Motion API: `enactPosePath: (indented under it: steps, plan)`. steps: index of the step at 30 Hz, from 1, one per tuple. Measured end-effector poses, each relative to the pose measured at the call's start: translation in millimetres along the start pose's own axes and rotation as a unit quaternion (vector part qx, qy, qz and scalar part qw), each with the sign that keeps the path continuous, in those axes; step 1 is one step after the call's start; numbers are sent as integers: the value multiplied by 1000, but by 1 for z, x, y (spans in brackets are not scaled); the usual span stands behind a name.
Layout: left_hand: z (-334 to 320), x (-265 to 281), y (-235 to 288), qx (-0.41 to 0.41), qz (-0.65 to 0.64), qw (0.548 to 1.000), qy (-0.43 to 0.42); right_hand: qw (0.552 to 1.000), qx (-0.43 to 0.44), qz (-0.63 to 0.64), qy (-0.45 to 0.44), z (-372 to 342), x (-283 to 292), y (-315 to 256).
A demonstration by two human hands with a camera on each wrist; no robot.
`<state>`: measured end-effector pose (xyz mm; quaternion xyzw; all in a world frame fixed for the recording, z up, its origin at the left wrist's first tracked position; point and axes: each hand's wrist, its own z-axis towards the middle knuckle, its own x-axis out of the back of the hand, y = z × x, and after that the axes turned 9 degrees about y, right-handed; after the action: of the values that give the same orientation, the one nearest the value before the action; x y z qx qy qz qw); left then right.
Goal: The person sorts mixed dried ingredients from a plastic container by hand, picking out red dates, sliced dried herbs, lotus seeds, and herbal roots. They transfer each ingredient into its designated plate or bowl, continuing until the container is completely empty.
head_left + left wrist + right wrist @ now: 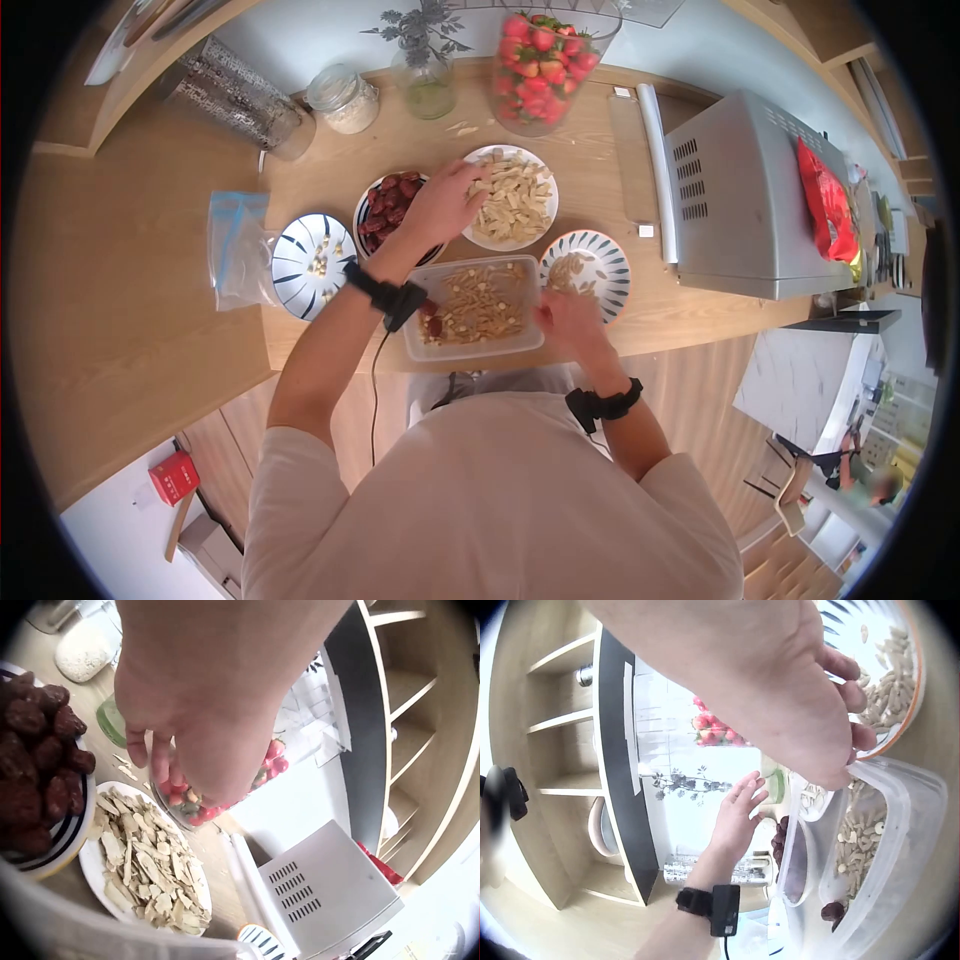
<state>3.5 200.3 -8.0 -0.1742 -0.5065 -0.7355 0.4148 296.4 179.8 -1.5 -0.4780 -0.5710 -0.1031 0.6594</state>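
Apart, left hand [447,203] hangs loose, grip of right hand [573,322] unclear; tub [474,352] contains dates [435,327], pale pieces [477,305].

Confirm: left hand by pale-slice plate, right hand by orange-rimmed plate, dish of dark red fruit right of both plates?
No: the head view puts the dish of dark red fruit left of both. Left hand by pale-slice plate, right hand by orange-rimmed plate: correct.
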Motion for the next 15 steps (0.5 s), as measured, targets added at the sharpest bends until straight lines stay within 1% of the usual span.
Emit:
enactPosePath:
  steps: [2, 4, 6, 8, 9, 11, 12, 14, 15]
  plan:
    - [-24, 27, 20, 18, -30, 999, 7, 1000, 8, -16, -1, -1, 8, -7]
    - [-60, 46, 30, 119, -66, 990, 46, 998, -3, -1, 56, -3, 17, -17]
    - [-111, 58, 25, 198, -94, 971, 101, 998, -4, 5, 58, -7, 22, -25]
    - [-161, 64, 22, 302, -71, 938, 155, 998, -3, 11, 61, -7, 24, -32]
    - [-181, 67, 21, 304, -71, 937, 154, 998, 8, 30, 54, -6, 25, -36]
    - [-207, 72, 22, 395, -73, 906, 133, 998, 21, 48, 43, -3, 21, -43]
    - [-216, 71, 18, 399, -73, 904, 136, 998, 29, 42, 31, -1, 18, -46]
    - [-219, 68, 19, 399, -84, 908, 95, 998, 42, 34, 16, 6, 11, -52]
    - [-219, 66, 19, 401, -85, 907, 99, 998, 64, 19, -7, 10, 9, -54]
